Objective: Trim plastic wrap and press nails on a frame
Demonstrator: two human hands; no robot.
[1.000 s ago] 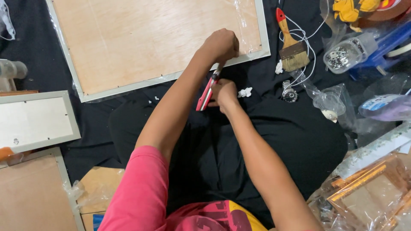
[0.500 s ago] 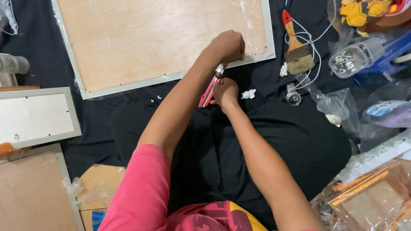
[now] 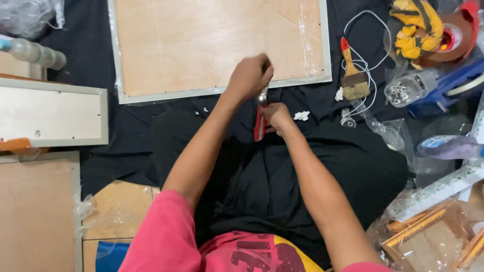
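A large picture frame point(image 3: 217, 93) lies face down on black cloth, its plywood back up and its border pale grey. My left hand point(image 3: 249, 75) is a closed fist resting on the frame's lower edge; I cannot tell whether it pinches anything. Just below it, my right hand point(image 3: 276, 115) grips a red-handled metal tool point(image 3: 259, 126), like pliers. The tool stands nearly upright, with its metal head right under my left hand at the frame's edge. My legs, in black, lie under both arms.
A red-handled paintbrush point(image 3: 353, 75), white cord point(image 3: 360, 60) and a clear tub of small metal parts point(image 3: 403, 90) lie to the right. Tape rolls point(image 3: 448, 40) are far right. Smaller frames point(image 3: 50, 118) stack at left, wrapped gold frames point(image 3: 428, 231) at bottom right.
The red-handled tool has swung from a slant to nearly upright. Both hands stay at the frame's lower edge, and the camera's view has shifted slightly.
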